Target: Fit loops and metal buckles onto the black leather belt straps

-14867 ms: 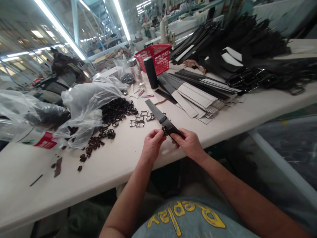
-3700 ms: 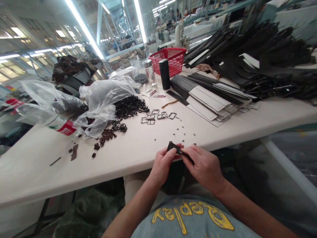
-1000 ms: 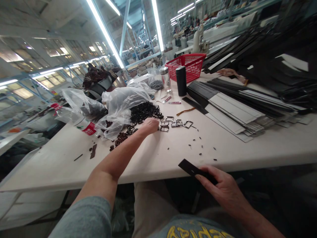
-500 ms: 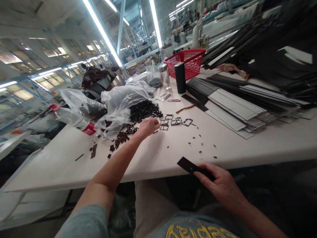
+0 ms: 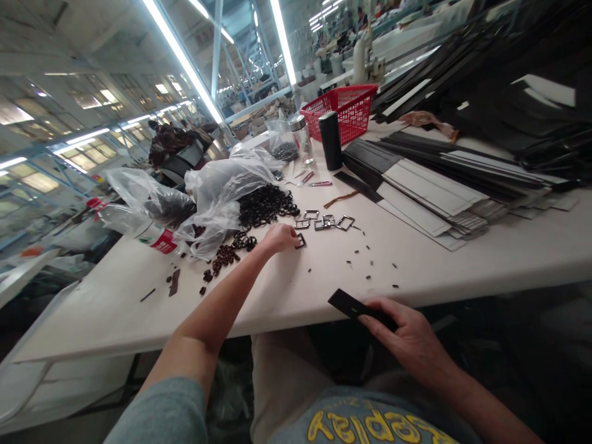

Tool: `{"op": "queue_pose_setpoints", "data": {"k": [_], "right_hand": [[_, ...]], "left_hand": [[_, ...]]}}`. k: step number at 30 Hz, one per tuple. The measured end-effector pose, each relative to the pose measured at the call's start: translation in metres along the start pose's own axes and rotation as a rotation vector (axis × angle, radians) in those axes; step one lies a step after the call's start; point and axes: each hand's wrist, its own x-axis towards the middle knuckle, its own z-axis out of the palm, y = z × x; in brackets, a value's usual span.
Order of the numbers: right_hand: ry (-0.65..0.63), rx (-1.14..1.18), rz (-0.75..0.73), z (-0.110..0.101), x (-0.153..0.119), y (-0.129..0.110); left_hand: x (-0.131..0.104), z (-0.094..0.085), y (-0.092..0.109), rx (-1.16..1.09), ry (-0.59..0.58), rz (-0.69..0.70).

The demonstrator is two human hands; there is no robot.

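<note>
My left hand (image 5: 282, 238) is closed, its fingertips pinching a metal buckle (image 5: 301, 241) just over the table (image 5: 277, 290). Several more silver buckles (image 5: 324, 222) lie a little beyond it. Near the table's front edge my right hand (image 5: 400, 324) grips a black strap (image 5: 349, 304) between thumb and fingers. The strap's end points up and left, and a small slot shows in it. A heap of black loops (image 5: 266, 205) and a scatter of brown loops (image 5: 224, 259) lie left of the buckles.
Stacked black and white strips (image 5: 430, 191) cover the right side. A red basket (image 5: 346, 114), a black tumbler (image 5: 330, 140) and a glass bottle (image 5: 301, 140) stand at the back. Plastic bags (image 5: 222, 185) and a plastic bottle (image 5: 139, 225) lie left. Small dark bits (image 5: 369, 262) dot the front.
My left hand has drawn slightly toward me from the group of buckles, with one buckle now in its fingers. My right hand keeps its grip on the strap, almost still.
</note>
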Motion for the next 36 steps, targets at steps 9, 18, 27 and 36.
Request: {"op": "queue_pose_setpoints", "data": {"k": [9, 18, 27, 36], "right_hand": [[0.01, -0.016, -0.007, 0.0, -0.001, 0.003], [0.0, -0.013, -0.005, 0.002, 0.0, 0.001], [-0.008, -0.031, -0.014, 0.001, -0.001, 0.0], [0.079, -0.036, 0.018, -0.01, 0.003, -0.003]], "left_hand": [[-0.016, 0.006, -0.004, 0.007, 0.093, 0.089], [-0.034, 0.017, 0.011, 0.176, 0.117, 0.149], [-0.027, 0.02, 0.034, 0.148, 0.121, 0.065], [-0.037, 0.01, 0.001, -0.375, 0.28, 0.0]]}}
